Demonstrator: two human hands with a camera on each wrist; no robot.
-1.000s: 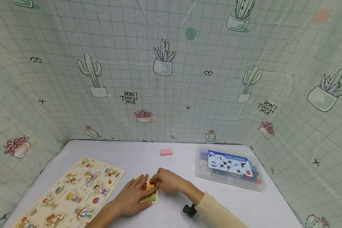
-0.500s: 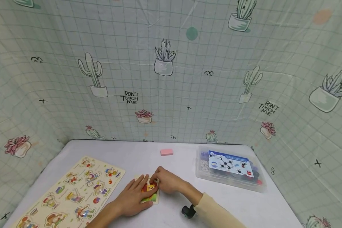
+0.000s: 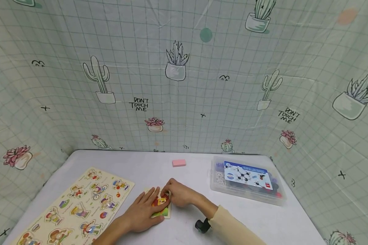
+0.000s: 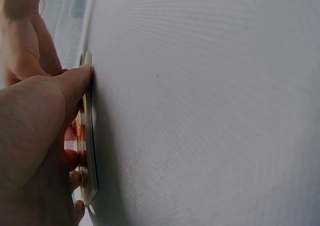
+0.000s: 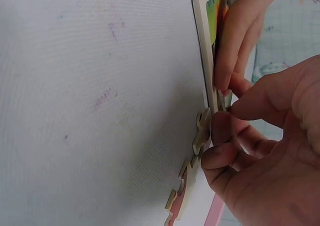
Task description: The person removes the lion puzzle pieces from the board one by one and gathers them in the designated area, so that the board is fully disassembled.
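Note:
A small wooden jigsaw puzzle (image 3: 165, 213) with a cartoon animal picture lies on the white table. Across it rests my left hand (image 3: 144, 210), fingers spread over the picture and thumb at the near edge. My right hand (image 3: 182, 194) is at the puzzle's far right corner. In the right wrist view its thumb and index finger pinch a thin jigsaw piece (image 5: 223, 102) at the frame, partly hidden by the fingers. Loose jigsaw pieces (image 5: 202, 131) lie on the cloth just beyond that corner, behind the right hand in the head view.
At the left lies a large puzzle board (image 3: 79, 211) with several cartoon figures. A pink block (image 3: 179, 163) sits at the back. To the right stands a clear plastic case (image 3: 246, 180) with a blue label. A black device (image 3: 203, 226) shows at the right wrist.
The right hand has shifted very slightly away from me, its fingers moving a little at the puzzle's corner. The left hand has stayed in place.

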